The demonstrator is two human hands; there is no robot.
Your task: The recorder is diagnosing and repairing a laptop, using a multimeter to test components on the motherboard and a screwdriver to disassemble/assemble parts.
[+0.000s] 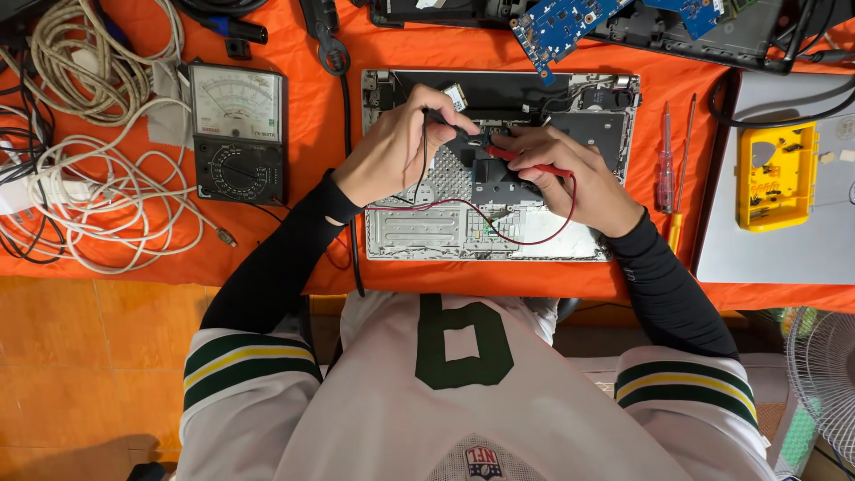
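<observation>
An opened laptop base (419, 232) lies on the orange table, its metal inner frame facing up. My left hand (401, 147) grips a black test probe (456, 127) and presses its tip onto the middle of the base. My right hand (570, 174) holds a red test probe (525, 162), its tip close to the black one. A red lead (534, 240) and a black lead loop across the base. An analog multimeter (239, 132) with a needle dial and a rotary knob sits to the left of the base.
White tangled cables (89, 178) pile at the left. Two screwdrivers (666, 165) lie right of the base. A yellow parts tray (777, 175) rests on a grey closed laptop (784, 249). Blue circuit boards (561, 22) sit at the back. A fan (824, 392) stands at lower right.
</observation>
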